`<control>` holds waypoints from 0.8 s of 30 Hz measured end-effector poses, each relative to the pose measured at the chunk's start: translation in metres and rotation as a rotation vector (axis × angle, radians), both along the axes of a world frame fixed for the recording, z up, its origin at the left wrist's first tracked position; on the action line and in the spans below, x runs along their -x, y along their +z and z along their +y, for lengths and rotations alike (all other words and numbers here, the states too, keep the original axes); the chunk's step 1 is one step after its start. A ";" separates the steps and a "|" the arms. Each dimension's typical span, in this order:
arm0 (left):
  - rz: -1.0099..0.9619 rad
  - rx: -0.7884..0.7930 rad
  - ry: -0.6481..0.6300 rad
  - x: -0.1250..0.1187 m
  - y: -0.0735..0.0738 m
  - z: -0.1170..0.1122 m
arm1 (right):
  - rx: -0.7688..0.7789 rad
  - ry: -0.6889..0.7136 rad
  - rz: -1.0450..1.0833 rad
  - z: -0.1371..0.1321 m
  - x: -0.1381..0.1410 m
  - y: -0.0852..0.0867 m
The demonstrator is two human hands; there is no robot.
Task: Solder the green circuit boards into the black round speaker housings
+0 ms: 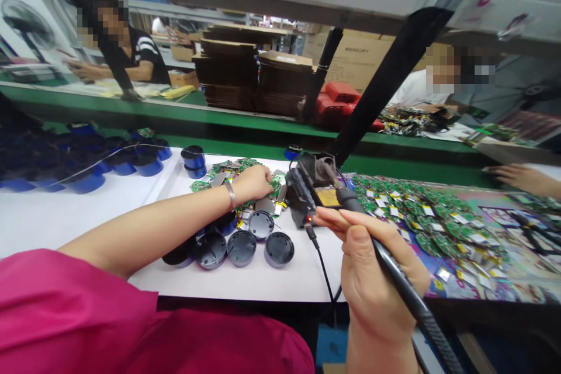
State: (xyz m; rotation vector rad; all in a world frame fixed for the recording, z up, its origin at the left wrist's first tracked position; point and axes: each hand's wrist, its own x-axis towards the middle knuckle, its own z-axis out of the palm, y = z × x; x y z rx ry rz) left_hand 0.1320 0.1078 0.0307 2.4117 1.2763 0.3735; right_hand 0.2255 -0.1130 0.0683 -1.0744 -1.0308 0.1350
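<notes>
Gripping the soldering iron [385, 257] in my right hand [377, 286], I have thumb and fingers wrapped fully round its black, ribbed handle, much as one holds a pen. Its long axis runs from low on my right up and away to the left. The metal tip ends at the iron stand [307, 193], a dark boxy holder with a small red light on its front and a yellowish pad on top.

My left hand [256, 182] lies further out and to the left of that tip, near it but apart, so it is the hand closer to the parts. Its fingers are curled down into a loose fist on the heap of circuit boards [228, 170]. Whether a board is actually pinched under the knuckles I cannot tell. The boards are small, round, green and glossy, with silvery foil cells mixed among them. A thin metal bracelet [230, 194] sits on that wrist.

Just nearer me than the heap stand the black round housings [241, 245], shallow matt plastic cups with their open sides up, touching one another in a loose row on the white tabletop [65, 216]. A black cable [324, 272] drops from the stand over the table edge between my two hands.

Right of the stand, a wider spread of green boards [416, 216] covers a printed sheet. Far left is a cluster of blue-rimmed caps [87, 172]. Another person's hand [521, 178] rests at the far right edge
</notes>
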 end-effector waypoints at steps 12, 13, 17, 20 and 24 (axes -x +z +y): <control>-0.406 0.201 -0.304 0.035 0.060 -0.040 | 0.069 -0.007 -0.394 0.002 -0.009 -0.008; -0.428 0.271 -0.385 0.042 0.066 -0.048 | 0.058 -0.040 -0.475 0.003 -0.009 -0.008; -0.417 0.351 -0.529 0.062 0.080 -0.081 | 0.025 -0.068 -0.676 0.007 -0.005 -0.006; -0.462 0.389 -0.525 0.068 0.077 -0.099 | 0.006 -0.043 -0.754 0.005 -0.002 -0.004; -0.642 0.561 -0.450 0.069 0.065 -0.113 | -0.039 -0.067 -0.827 -0.001 -0.004 -0.001</control>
